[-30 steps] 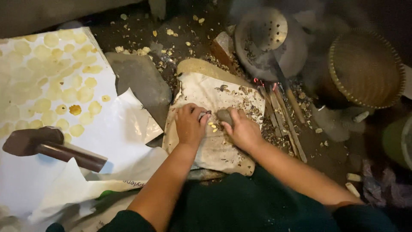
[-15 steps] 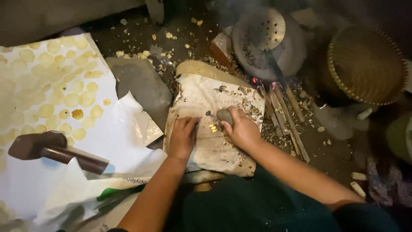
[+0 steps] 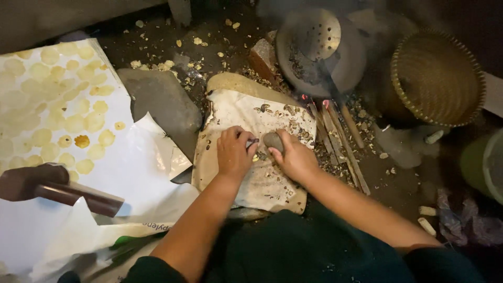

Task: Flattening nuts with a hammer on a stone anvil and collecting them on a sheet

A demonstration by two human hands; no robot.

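Observation:
My right hand [image 3: 294, 156] grips a small grey stone [image 3: 272, 140] pressed down on a stained white cloth [image 3: 246, 118] that covers a flat slab. My left hand [image 3: 233, 152] rests palm down beside it, fingertips pinching something small and dark [image 3: 253, 141] next to a yellowish bit [image 3: 255, 157]. Dark husk fragments lie scattered over the cloth around both hands.
A white sheet [image 3: 131, 173] at left carries several flattened yellow discs [image 3: 68, 120] and a brown wooden mallet [image 3: 52, 186]. A grey flat stone [image 3: 162, 99] lies beside the cloth. Behind are a pan with a perforated ladle [image 3: 314, 39], burning sticks [image 3: 335, 131] and a woven basket [image 3: 437, 78].
My left hand slid down and flattened on the cloth, then came back up beside the stone. My right hand stayed on the stone.

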